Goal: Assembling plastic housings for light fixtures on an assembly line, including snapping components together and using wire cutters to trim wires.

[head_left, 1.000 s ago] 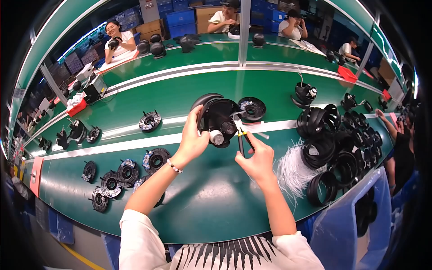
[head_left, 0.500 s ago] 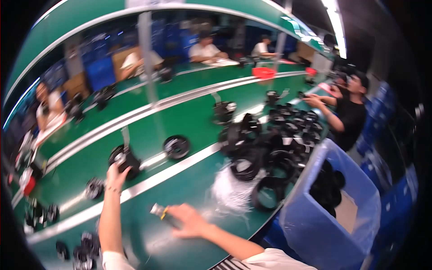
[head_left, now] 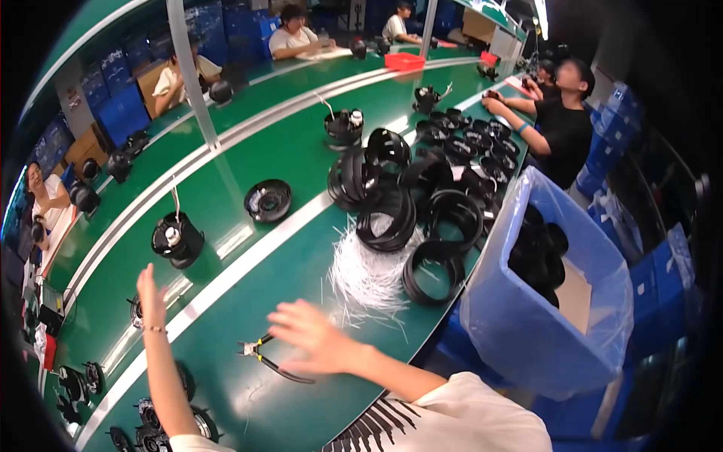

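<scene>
My left hand (head_left: 151, 297) reaches over the green conveyor with its fingers stretched out and nothing in it. Just beyond its fingertips stands a round black motor housing (head_left: 178, 242) with a white part and upright wires. A small dark round part (head_left: 136, 311) is half hidden behind that hand. My right hand (head_left: 316, 339) hovers over the green bench, fingers spread and empty. Beside it lies a pair of side cutters (head_left: 256, 346) with yellow and black handles, partly covered by the hand. A flat round black part (head_left: 268, 200) rests farther along the belt.
Black rings (head_left: 388, 218) are heaped to the right, next to a pile of white plastic strips (head_left: 365, 271). A blue lined bin (head_left: 489, 309) stands at the bench's right edge. More dark parts (head_left: 151, 414) lie at lower left. A co-worker in black (head_left: 561, 135) works at far right.
My left hand has come away from the motor housing, drawing back toward me. The right hand has opened off the side cutters, which now lie on the bench. The whole view has shifted.
</scene>
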`<state>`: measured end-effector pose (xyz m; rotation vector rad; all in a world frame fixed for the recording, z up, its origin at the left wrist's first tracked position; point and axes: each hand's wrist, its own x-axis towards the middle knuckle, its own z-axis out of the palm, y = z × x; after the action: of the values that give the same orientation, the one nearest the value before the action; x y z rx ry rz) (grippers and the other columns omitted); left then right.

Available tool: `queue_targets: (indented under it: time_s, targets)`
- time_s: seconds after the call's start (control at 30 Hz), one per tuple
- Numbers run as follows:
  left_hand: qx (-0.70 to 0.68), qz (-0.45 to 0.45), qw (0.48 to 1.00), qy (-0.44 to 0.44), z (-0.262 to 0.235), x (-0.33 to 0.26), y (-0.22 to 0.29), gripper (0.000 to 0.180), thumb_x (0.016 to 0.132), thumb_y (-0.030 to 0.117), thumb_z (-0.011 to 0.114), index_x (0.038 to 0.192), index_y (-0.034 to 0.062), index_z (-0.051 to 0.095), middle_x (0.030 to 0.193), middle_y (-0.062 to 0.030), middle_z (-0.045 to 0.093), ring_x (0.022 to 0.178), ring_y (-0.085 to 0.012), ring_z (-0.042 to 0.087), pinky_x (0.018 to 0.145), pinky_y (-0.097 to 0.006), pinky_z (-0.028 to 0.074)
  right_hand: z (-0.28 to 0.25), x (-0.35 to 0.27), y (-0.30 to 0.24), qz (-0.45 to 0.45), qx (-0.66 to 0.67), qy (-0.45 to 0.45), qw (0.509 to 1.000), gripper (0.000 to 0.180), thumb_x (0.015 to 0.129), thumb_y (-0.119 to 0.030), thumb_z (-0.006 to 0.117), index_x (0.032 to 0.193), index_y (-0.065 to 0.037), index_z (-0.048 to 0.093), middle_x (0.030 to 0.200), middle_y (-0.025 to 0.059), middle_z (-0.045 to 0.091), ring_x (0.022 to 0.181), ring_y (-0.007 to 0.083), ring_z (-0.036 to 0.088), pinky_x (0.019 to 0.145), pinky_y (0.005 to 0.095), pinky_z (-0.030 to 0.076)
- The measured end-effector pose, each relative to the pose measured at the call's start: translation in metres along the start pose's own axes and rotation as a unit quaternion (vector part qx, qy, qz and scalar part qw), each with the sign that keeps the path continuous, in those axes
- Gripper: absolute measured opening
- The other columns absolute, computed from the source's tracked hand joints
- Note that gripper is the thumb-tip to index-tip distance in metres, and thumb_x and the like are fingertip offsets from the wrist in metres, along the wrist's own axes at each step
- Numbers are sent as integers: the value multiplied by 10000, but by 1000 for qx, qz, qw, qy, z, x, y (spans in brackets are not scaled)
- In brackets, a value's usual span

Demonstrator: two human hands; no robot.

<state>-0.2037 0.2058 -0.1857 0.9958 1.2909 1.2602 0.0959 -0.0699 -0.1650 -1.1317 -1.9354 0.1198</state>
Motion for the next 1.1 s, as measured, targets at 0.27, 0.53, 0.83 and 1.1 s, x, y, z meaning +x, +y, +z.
queue_targets:
  time_s: [0.27, 0.53, 0.83, 1.1]
  targets:
    - [474, 334, 794, 182, -132, -33, 47, 313, 708, 159, 604, 992, 30, 579, 1019, -110, 580, 979, -229, 527, 876, -323, 378, -126, -45, 25, 345, -280, 195, 875, 296, 578, -193, 751, 603, -26, 507, 555, 67, 486, 496, 172, 467, 473, 288, 383]
    - [489, 160, 833, 206, -109, -9, 3, 561, 680, 277, 626, 1061, -99, 460, 1001, -277, 540, 970, -377, 523, 853, -392, 414, -137, -56, 14, 309, -299, 115, 895, 109, 685, -47, 602, 717, 52, 570, 659, 156, 520, 617, 314, 518, 569, 347, 403]
    - [404, 76, 886, 216, -81, -9, -12, 516, 596, 119, 634, 1080, -2, 501, 860, -144, 620, 882, -270, 582, 813, -347, 443, -80, -8, -34, 118, -147, 92, 978, 180, 587, -23, 654, 746, -4, 572, 759, 127, 539, 678, 282, 536, 595, 333, 432]
    - [64, -64, 993, 77, -65, -31, -19, 329, 689, -50, 601, 1011, -40, 532, 919, -108, 572, 791, -198, 591, 621, -276, 523, 23, 25, -29, 36, 7, -133, 990, 445, 523, -336, 779, 584, -20, 471, 681, 97, 461, 598, 260, 501, 543, 331, 430]
